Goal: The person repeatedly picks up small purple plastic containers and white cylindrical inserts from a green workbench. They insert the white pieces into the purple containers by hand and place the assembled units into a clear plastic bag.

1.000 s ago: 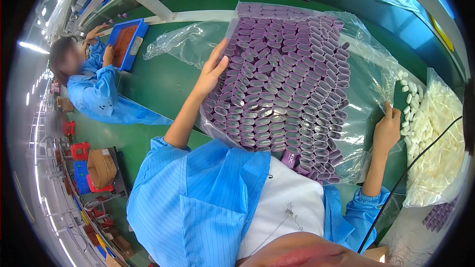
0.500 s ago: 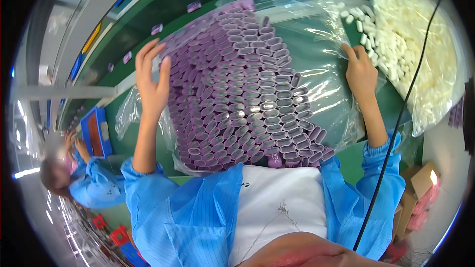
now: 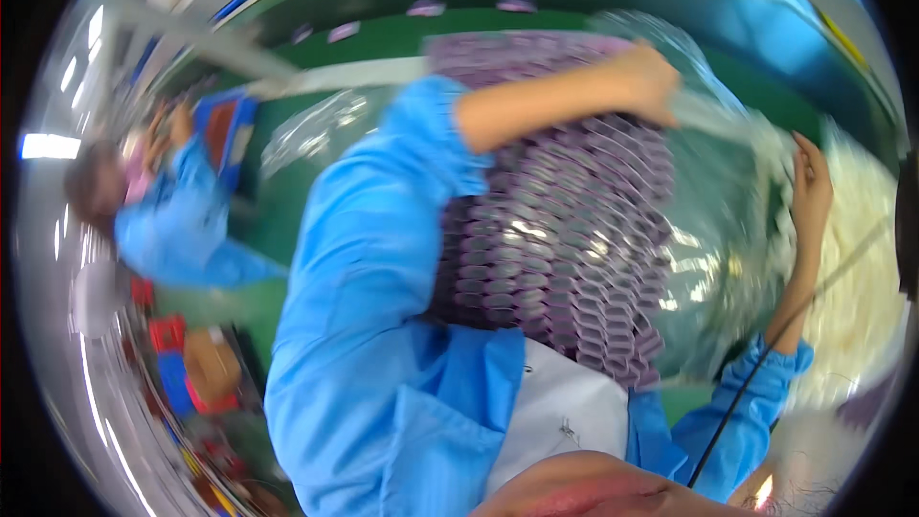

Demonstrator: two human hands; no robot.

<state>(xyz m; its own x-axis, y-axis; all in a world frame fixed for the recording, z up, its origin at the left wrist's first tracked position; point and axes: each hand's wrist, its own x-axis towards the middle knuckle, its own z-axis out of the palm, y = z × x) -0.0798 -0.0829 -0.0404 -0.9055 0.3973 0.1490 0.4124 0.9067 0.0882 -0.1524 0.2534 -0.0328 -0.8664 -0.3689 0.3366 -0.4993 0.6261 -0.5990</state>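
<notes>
A dense layer of small purple oval open-ended shells (image 3: 546, 239) lies in front of me, on and partly beneath a clear plastic bag (image 3: 713, 258). My left arm stretches across the shells, and my left hand (image 3: 646, 81), somewhat blurred, is curled closed at the bag's far side; its fingertips are mostly hidden. On the right, my right hand (image 3: 812, 196) pinches the bag's right edge, with the fingers pointing away from me. Beside that hand lies another clear bag (image 3: 852, 278) of off-white pieces, blurred in this moment.
A green work surface (image 3: 297, 201) with a raised far edge carries several small purple pieces (image 3: 426, 8). To the left, a person in a blue jacket (image 3: 172, 235) works by a blue tray (image 3: 239, 134). A black cable (image 3: 737, 412) hangs across the right side.
My left hand has moved from the left edge of the shells across to their far right side. The view has turned, so the shells and bags appear shifted. My right hand stays by the bag's edge.
</notes>
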